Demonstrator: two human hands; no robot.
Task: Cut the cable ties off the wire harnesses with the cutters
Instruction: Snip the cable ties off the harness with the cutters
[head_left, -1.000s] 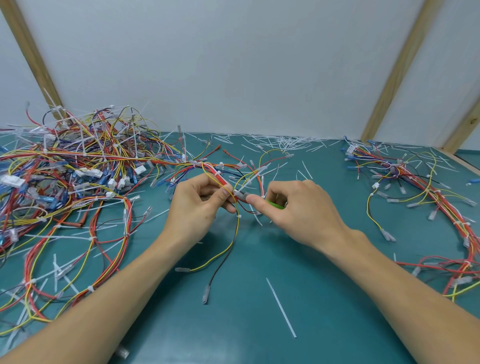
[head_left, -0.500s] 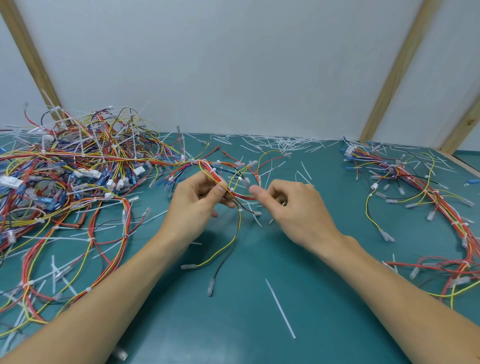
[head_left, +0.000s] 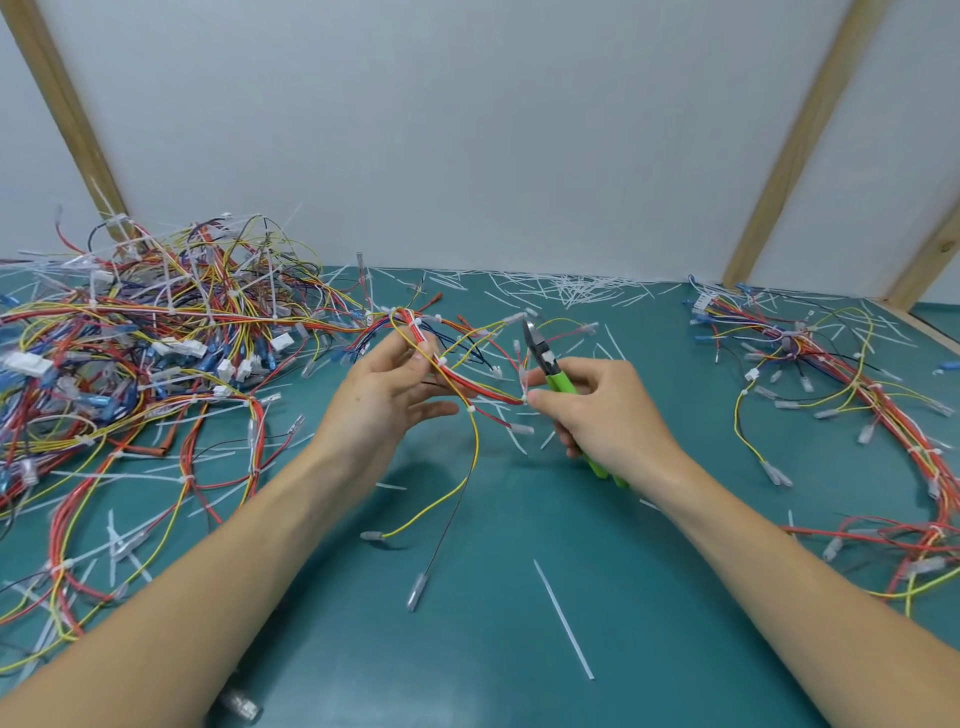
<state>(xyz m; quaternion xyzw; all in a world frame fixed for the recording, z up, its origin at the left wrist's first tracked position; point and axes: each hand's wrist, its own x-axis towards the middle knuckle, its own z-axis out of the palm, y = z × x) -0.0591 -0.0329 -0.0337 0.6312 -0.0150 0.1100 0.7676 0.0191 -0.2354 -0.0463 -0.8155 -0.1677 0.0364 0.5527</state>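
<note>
Cutters (head_left: 550, 364) with green handles sit in the right hand (head_left: 608, 415), the handles enclosed by the curled fingers and the metal nose pointing up and away from the person, just above the wires. Right thumb and forefinger also pinch the near end of a red and yellow wire harness (head_left: 467, 382) at a white cable tie (head_left: 524, 399). The left hand (head_left: 384, 395) supports the same harness farther along, thumb pressing the bundle against the fingers, which are loosely spread rather than fully closed; a second tie (head_left: 441, 360) lies on the bundle just beside the thumb. A yellow lead and a black lead hang from the harness down to the green mat (head_left: 493, 649). Compared with half a second earlier, the cutter nose is now raised clear of the right fist, where only a trace of green showed before, and the left fingers have opened. The tangled harness pile (head_left: 145, 353) at left and the harnesses (head_left: 857, 395) at right are unchanged, as is the loose tie strip (head_left: 563, 621) on the mat.
</note>
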